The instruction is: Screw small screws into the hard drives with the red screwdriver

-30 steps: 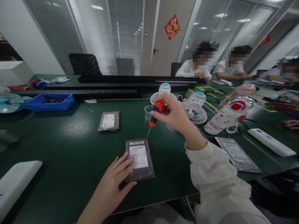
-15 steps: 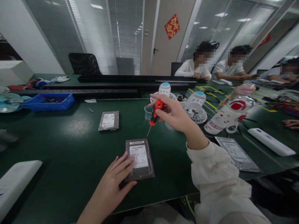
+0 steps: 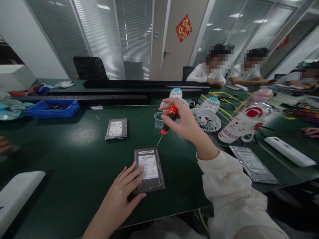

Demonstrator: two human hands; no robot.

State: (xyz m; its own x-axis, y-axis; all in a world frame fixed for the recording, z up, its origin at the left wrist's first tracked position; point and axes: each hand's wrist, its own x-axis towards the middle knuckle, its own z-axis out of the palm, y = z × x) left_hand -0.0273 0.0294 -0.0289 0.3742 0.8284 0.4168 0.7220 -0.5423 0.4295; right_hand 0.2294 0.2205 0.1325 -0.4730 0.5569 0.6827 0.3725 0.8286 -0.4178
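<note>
A hard drive [image 3: 152,169] lies label side up on the green table in front of me. My left hand [image 3: 126,186] rests flat across its left side, fingers stretched out over the label's edge. Gripped in my right hand [image 3: 180,119] is a red and black screwdriver [image 3: 168,122], tilted so that its shaft runs down to the far right corner of the drive. Its tip appears to touch that corner; any screw there is too small to make out. Beyond, to the left, sits a second hard drive [image 3: 116,128]. A clear plastic cup [image 3: 158,122] stands just behind the screwdriver.
White fans [image 3: 209,109] and a white bottle [image 3: 239,124] stand to the right, near another drive [image 3: 254,164] and a white power bank [image 3: 289,151]. A blue tray [image 3: 53,111] lies back left. Several people sit beyond; another person's hand [image 3: 5,145] shows at the left edge.
My right hand and the screwdriver handle have tilted slightly, and the fingers have shifted around the handle. The left hand and drive have stayed put. Another person's fingers have appeared at the left edge.
</note>
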